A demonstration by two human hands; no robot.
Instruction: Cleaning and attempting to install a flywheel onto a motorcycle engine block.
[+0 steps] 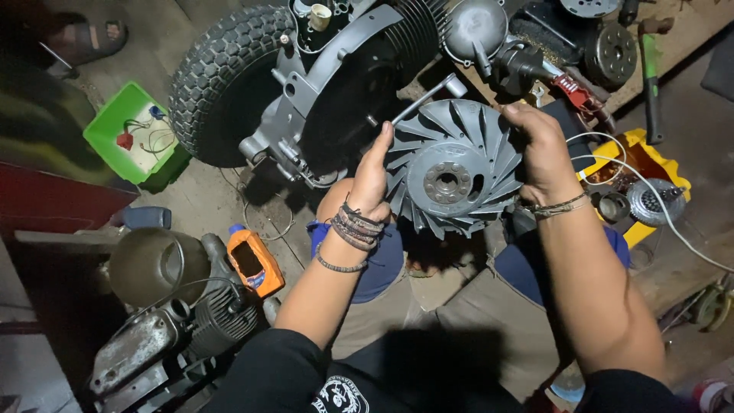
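The person holds a grey finned flywheel fan (pixel 451 180) up between both hands, above the knees and just in front of the engine case (pixel 344 92) at 11 o'clock. The left hand (pixel 371 180) presses its fingers closed against the fan's 9 o'clock rim; the right hand (pixel 539 149) curls over the 2 o'clock rim, pinching it. A metal wrench (pixel 424 95) lies on the case beside the tyre (pixel 222 73). The fan appears free of the engine and under inspection; moving it would call for a steady two-handed hold, keeping the fins clear of the white cable (pixel 657 203) at 3 o'clock.
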